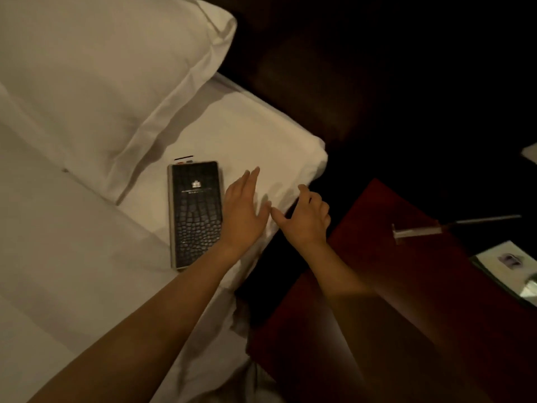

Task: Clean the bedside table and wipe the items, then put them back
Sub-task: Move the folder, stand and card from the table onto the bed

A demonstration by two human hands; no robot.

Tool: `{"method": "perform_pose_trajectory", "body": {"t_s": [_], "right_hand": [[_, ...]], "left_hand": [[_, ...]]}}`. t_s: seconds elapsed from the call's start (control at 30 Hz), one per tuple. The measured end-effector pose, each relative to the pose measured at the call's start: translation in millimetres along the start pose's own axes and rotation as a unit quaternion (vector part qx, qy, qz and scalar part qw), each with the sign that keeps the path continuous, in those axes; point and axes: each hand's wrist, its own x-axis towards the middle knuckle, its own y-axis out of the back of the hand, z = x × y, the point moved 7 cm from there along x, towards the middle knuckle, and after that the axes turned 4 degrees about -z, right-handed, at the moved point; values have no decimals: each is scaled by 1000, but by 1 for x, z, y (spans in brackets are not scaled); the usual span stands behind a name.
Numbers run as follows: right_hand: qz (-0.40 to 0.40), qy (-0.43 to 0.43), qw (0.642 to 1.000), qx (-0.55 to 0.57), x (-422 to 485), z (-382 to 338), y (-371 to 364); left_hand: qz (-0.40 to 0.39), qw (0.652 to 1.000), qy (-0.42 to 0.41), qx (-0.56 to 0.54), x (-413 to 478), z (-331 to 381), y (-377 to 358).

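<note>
A black crocodile-pattern folder lies flat on the white bed sheet, just below the pillow. My left hand rests open on the sheet right beside the folder's right edge, fingers spread. My right hand hovers over the bed's edge, fingers loosely curled with nothing in them. The dark red bedside table stands to the right of the bed. A clear stand with a thin rod lies on the table. A glossy card sits at the table's right edge.
A large white pillow fills the upper left. The bed sheet spreads across the left side. A dark gap runs between bed and table. The headboard area at the top right is dark. A pale corner shows at the far right.
</note>
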Motion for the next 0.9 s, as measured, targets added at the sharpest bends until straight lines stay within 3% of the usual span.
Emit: {"method": "perform_pose_trajectory", "body": {"t_s": [0.2, 0.53, 0.7, 0.9], "right_hand": [[52, -24, 996, 65, -31, 74, 43], [142, -137, 962, 187, -71, 212, 94], [156, -150, 943, 251, -62, 254, 120], [118, -104, 948, 276, -38, 265, 142]], "left_hand": [[-69, 996, -56, -28, -6, 61, -60], [-201, 968, -147, -35, -24, 153, -167], [-232, 962, -109, -95, -21, 186, -202], [-189, 977, -74, -69, -9, 194, -215]]}}
